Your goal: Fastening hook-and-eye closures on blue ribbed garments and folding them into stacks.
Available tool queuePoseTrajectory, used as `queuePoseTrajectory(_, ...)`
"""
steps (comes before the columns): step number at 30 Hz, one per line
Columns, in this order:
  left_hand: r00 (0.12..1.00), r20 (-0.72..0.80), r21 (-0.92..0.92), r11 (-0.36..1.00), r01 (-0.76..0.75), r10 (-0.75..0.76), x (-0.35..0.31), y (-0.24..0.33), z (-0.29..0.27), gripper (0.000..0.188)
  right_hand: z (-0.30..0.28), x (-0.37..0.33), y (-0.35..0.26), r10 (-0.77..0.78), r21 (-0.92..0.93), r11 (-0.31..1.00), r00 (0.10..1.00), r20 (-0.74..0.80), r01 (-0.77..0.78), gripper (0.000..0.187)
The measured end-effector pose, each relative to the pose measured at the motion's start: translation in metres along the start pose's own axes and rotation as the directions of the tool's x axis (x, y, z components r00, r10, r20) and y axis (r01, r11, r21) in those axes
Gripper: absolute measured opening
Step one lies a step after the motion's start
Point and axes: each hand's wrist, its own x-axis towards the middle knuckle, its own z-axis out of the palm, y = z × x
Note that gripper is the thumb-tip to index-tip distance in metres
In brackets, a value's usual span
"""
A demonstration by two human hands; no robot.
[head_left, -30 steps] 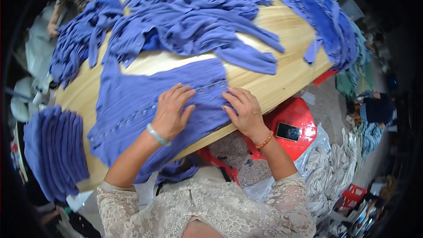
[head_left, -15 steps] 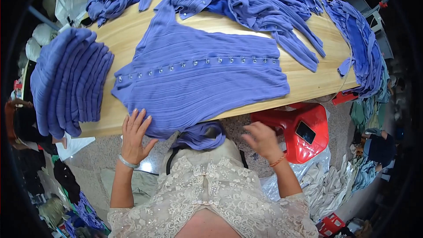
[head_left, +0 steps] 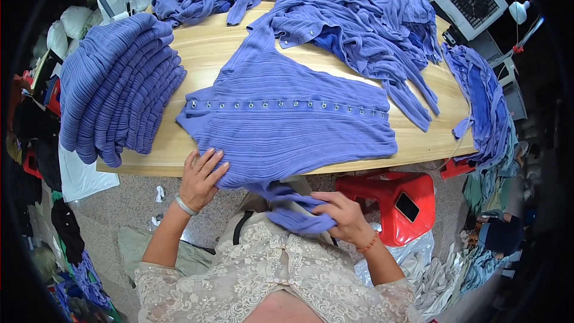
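Note:
A blue-violet ribbed cardigan [head_left: 287, 125] lies flat on the wooden table [head_left: 197, 78], its row of metal snaps running left to right. One sleeve stretches toward the far side; the other hangs over the near edge, in front of my body. My left hand [head_left: 200, 179] rests with fingers spread on the cardigan's near left edge at the table's rim. With its fingers closed, my right hand [head_left: 344, 218] grips the hanging sleeve [head_left: 299, 212], which is blurred by motion.
Folded blue-violet garments [head_left: 119, 90] stand in a tall stack at the left. Loose garments [head_left: 371, 30] heap along the far side, with more draped over the right end [head_left: 484, 96]. A red stool [head_left: 412, 203] bearing a phone [head_left: 407, 207] stands below the near edge.
My right hand has moved left and taken hold of the hanging sleeve, pulling it toward the right. My left hand stays at the cardigan's edge. The whole view has shifted slightly.

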Motion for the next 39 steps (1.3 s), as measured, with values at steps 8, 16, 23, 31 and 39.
queuePoseTrajectory(8, 0.960, -0.046, -0.542, 0.814, 0.208, -0.276, 0.032, -0.030, -0.002, 0.038, -0.118, 0.001, -0.017, 0.394, 0.603, 0.789, 0.658, -0.642, 0.115, 0.032)
queuePoseTrajectory(16, 0.845, 0.220, -0.722, 0.501, 0.477, -0.488, 0.108, -0.052, 0.005, 0.012, -0.196, 0.006, 0.081, 0.301, 0.469, 0.866, 0.567, -0.767, 0.175, 0.039)
queuePoseTrajectory(23, 0.839, 0.286, -0.394, 0.741, 0.543, -0.463, 0.139, -0.048, 0.013, 0.014, -0.201, -0.029, 0.195, 0.663, 0.842, 0.317, 0.533, -0.526, 0.436, 0.034)
queuePoseTrajectory(31, 0.917, 0.137, 0.055, 0.927, 0.372, -0.376, 0.140, -0.032, 0.019, 0.018, -0.217, -0.032, 0.217, 0.703, 0.859, 0.209, 0.539, -0.464, 0.467, 0.025)
queuePoseTrajectory(39, 0.999, 0.012, -0.173, 0.983, 0.054, -0.053, 0.161, 0.060, 0.018, 0.037, -0.249, 0.010, 0.182, 0.671, 0.797, 0.581, 0.456, -0.584, 0.166, 0.021)
